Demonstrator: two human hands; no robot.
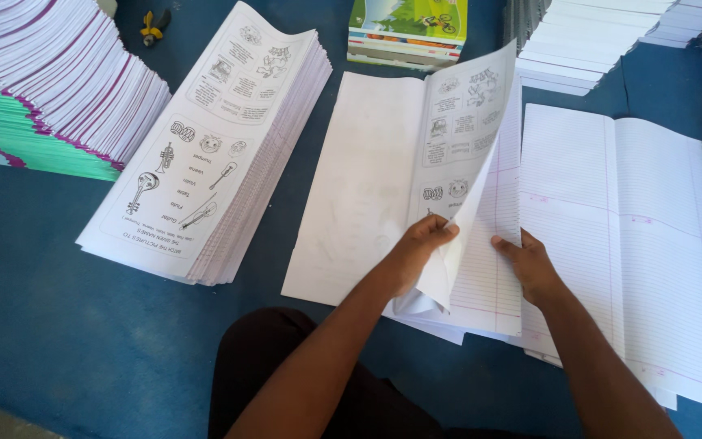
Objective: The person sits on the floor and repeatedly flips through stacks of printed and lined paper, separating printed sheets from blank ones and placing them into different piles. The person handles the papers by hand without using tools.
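Note:
My left hand (418,248) grips the lower edge of a printed white sheet (458,138) with small pictures on it, which is lifted and folded over. My right hand (528,260) presses flat on the ruled paper (493,268) beneath it, by that paper's edge. A blank white sheet (359,187) lies flat to the left of the lifted one. All of this rests on a blue surface (67,325).
A thick stack of printed picture sheets (205,146) lies at left. Fanned stacks with green and purple edges (42,97) fill the far left. Open ruled sheets (627,244) lie at right, more white stacks (587,41) at the back, and colourful books (408,31) at top centre. Yellow-handled pliers (154,26) lie at the far left.

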